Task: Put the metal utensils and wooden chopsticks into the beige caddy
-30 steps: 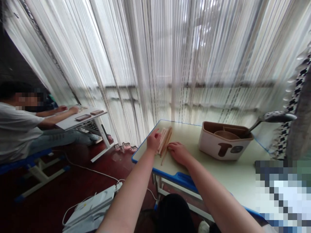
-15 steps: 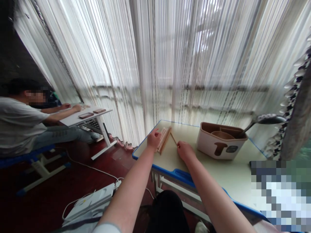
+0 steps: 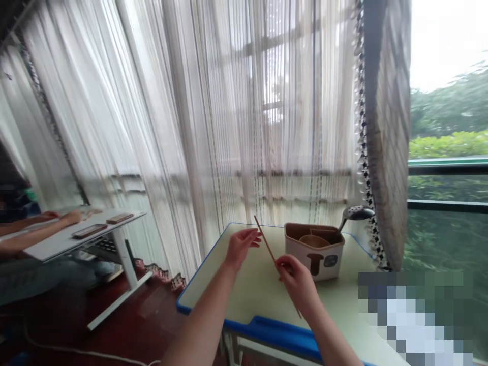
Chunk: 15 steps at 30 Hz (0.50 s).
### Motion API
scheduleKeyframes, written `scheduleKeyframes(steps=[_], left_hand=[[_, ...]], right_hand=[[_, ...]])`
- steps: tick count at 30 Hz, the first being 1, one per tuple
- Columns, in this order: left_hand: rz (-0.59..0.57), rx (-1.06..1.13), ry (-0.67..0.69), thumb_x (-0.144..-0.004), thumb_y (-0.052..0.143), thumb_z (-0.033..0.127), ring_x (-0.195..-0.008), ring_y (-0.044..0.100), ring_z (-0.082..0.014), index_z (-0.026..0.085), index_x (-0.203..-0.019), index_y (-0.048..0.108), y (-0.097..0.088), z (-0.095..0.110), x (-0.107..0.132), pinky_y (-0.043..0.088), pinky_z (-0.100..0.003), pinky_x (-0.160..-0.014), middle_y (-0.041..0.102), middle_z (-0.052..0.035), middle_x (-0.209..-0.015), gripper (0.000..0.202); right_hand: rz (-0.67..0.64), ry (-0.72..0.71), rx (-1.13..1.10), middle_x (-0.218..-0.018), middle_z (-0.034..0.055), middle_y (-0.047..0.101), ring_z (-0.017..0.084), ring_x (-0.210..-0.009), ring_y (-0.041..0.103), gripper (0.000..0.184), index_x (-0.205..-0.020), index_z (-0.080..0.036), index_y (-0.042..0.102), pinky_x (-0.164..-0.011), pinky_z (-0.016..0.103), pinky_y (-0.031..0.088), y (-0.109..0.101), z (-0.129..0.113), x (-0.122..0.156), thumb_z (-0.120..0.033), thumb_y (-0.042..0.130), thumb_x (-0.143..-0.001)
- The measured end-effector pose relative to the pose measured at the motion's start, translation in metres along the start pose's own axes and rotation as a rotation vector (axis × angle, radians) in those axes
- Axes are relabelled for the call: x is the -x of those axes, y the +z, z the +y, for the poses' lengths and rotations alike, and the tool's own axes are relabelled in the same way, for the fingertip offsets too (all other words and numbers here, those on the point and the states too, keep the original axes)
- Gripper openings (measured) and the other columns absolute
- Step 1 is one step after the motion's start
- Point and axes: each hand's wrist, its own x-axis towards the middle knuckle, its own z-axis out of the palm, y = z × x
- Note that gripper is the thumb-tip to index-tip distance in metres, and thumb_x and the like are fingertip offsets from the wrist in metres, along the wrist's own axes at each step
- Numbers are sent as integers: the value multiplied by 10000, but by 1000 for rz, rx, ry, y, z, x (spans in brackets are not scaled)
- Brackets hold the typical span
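Note:
My right hand [image 3: 295, 277] is closed on a thin wooden stick [image 3: 265, 241], held slanting up and to the left above the pale desk [image 3: 251, 290]. Its lower end shows below my wrist. My left hand [image 3: 240, 245] is raised above the desk with its fingers loosely spread, the fingertips close to the stick's upper end, and it holds nothing. The bundle of sticks is hidden behind my left hand or out of sight.
A beige bin [image 3: 314, 251] with a mushroom print stands at the desk's back right, a lamp head [image 3: 356, 213] behind it. Sheer curtains [image 3: 229, 127] hang behind. At left another person's arms [image 3: 38, 229] rest on a white desk [image 3: 76, 236] with two phones.
My right hand has picked one stick out of the bundle and lifted it. My left hand has come off the bundle and risen. The camera has swung to the right.

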Motion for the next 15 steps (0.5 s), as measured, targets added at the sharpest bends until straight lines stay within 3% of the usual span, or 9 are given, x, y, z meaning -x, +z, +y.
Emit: scheduleKeyframes(steps=[7, 11, 15], left_hand=[[-66, 127, -25, -640, 724, 362, -708, 656, -173, 95, -959, 647, 80, 25, -25, 563, -333, -670, 700, -97, -823, 423], [-153, 139, 13, -637, 729, 340, -725, 664, -186, 95, -958, 656, 111, 34, -39, 568, -348, -693, 703, -93, -809, 411], [-93, 164, 80, -622, 734, 343, -666, 658, -169, 101, -913, 663, 135, 44, -65, 572, -333, -642, 701, -87, -784, 384]], right_hand=[[55, -42, -4, -863, 62, 625, 173, -697, 579, 226, -912, -208, 575, -527, 268, 510, -55, -17, -17, -377, 557, -764], [49, -45, 30, -827, 62, 630, 164, -689, 588, 232, -910, -182, 607, -556, 276, 523, -83, -28, -35, -347, 565, -754], [-61, -24, -28, -740, 34, 628, 140, -600, 588, 236, -892, -174, 621, -524, 264, 511, -109, -46, -66, -341, 591, -728]])
